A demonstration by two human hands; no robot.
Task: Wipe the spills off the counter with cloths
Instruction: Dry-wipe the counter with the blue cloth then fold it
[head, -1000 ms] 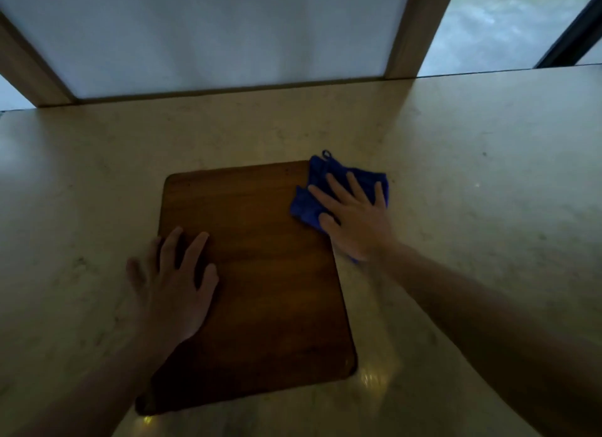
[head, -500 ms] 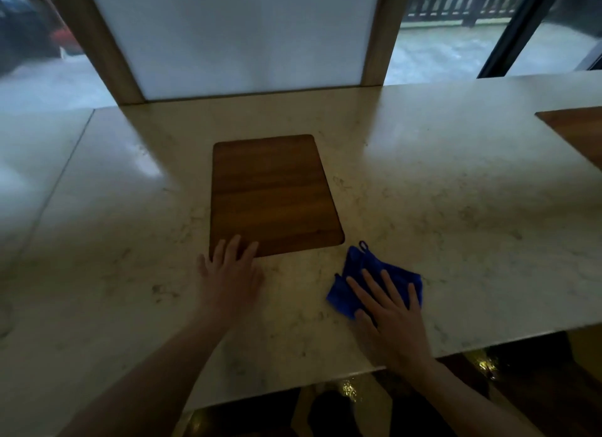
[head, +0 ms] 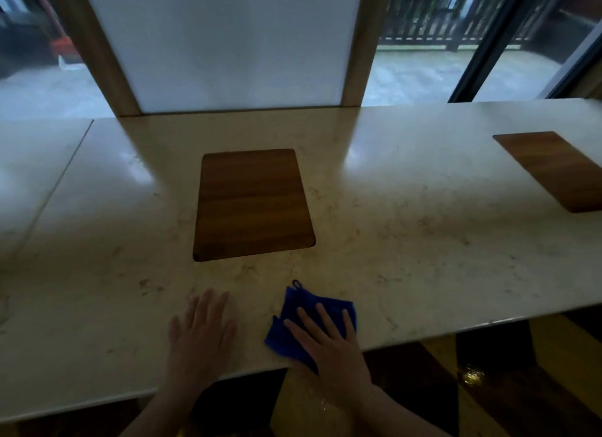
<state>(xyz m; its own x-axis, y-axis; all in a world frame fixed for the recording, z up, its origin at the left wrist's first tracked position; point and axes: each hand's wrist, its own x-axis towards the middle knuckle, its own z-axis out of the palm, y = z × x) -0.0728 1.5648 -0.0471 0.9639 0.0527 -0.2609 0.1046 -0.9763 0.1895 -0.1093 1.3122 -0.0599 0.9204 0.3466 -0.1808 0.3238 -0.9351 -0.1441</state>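
Observation:
A blue cloth (head: 301, 309) with a small hanging loop lies flat on the pale marble counter (head: 407, 241), close to the near edge. My right hand (head: 329, 342) presses down on it, palm flat and fingers spread; the cloth shows around the fingers. My left hand (head: 202, 335) rests flat on the bare counter just left of the cloth, fingers apart, holding nothing. No spill is clearly visible on the stone.
A wooden board (head: 252, 205) sits inset in the counter ahead of my hands. A second wooden board (head: 557, 169) lies at the far right. A white panel with wooden posts (head: 224, 45) stands behind the counter. The counter's front edge runs just under my wrists.
Both hands slid back from the wooden board toward the counter's near edge; the right hand dragged the blue cloth with it. The view pulled back, showing more of the counter.

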